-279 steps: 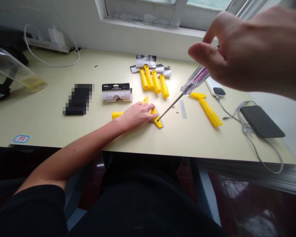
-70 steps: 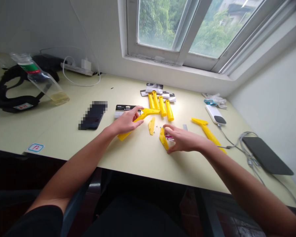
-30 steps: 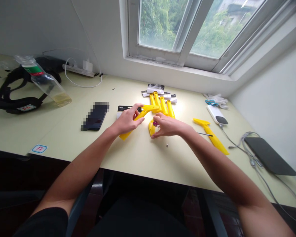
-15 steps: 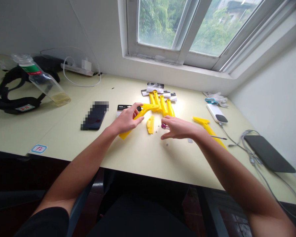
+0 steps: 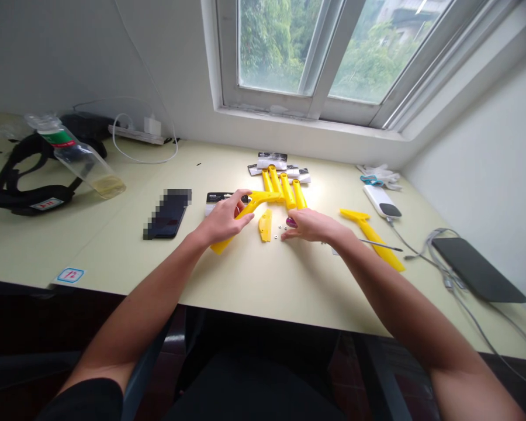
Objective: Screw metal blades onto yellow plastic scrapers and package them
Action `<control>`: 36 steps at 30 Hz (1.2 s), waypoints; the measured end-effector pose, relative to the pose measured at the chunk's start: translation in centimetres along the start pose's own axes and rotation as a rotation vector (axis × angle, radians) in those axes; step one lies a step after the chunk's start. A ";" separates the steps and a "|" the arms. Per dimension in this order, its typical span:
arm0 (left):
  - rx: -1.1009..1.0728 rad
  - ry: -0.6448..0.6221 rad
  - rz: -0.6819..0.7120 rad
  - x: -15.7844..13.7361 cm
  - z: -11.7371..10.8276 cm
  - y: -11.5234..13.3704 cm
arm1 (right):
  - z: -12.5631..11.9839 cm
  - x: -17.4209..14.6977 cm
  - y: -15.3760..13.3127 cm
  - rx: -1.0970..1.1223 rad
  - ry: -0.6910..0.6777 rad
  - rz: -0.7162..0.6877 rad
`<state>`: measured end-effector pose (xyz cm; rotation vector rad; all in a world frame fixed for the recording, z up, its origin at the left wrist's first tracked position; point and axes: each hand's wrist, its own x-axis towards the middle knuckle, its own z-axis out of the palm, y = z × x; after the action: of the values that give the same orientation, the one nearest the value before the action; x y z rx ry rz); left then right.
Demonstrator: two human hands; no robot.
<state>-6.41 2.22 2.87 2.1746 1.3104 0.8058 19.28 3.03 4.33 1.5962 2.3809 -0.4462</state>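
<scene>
A yellow plastic scraper body (image 5: 228, 237) lies slanted in my left hand (image 5: 225, 221), whose fingers and thumb close round its neck, its wide head pointing right. My right hand (image 5: 309, 225) is curled low over the table, gripping a screwdriver (image 5: 291, 222) by its purple handle; the shaft sticks out to the right beyond my wrist. Just left of the right fingertips are small metal nuts or screws (image 5: 276, 237), too small to tell which. Between both hands a loose yellow cover piece (image 5: 265, 226) rests flat.
Several yellow scraper handles (image 5: 284, 190) and black-and-white packages (image 5: 272, 159) lie behind. Another yellow scraper (image 5: 374, 237) is at right, near a white power bank (image 5: 382, 200), cables and a dark tablet-like slab (image 5: 480, 269). Leftward are a phone (image 5: 169, 216), a bottle (image 5: 85, 161) and black straps (image 5: 30, 193).
My right hand has moved slightly left, and its fingers have drawn closer together. The small metal part nearer the front edge now sits by the others. My left hand keeps its hold.
</scene>
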 end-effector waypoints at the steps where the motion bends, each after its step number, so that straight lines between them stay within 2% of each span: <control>1: -0.002 -0.002 -0.002 0.0 0.0 0.0 | -0.1 0.1 -0.1 -0.008 -0.006 0.010; 9: -0.011 -0.004 -0.001 0.1 0.2 -0.3 | 0.5 0.7 -1.3 -0.022 -0.031 0.057; 15: -0.012 0.003 0.002 0.1 0.3 -0.3 | 0.2 0.9 -0.8 -0.022 0.001 0.113; 20: -0.019 -0.007 -0.009 0.1 0.1 -0.3 | -0.4 0.5 -0.9 0.030 0.101 0.128; 24: -0.073 -0.014 -0.020 0.0 0.2 -0.2 | -1.1 -1.2 -1.4 0.060 0.207 0.136; 27: -0.182 -0.005 -0.027 -0.1 1.1 0.2 | -1.5 -3.3 -2.6 0.136 0.334 0.120; 30: -0.373 0.057 -0.037 -0.4 2.6 1.3 | -1.2 -4.8 -4.6 0.203 0.440 0.048; 33: -0.719 0.088 -0.085 -1.0 4.1 3.0 | -0.7 -5.2 -6.5 0.230 0.469 -0.058; 36: -0.968 0.130 -0.219 -1.5 5.1 4.8 | -0.7 -5.2 -7.3 0.323 0.464 -0.132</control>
<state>-0.49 -1.67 1.97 1.2119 0.8918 1.1799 14.43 -3.72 7.73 1.8514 2.8929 -0.5612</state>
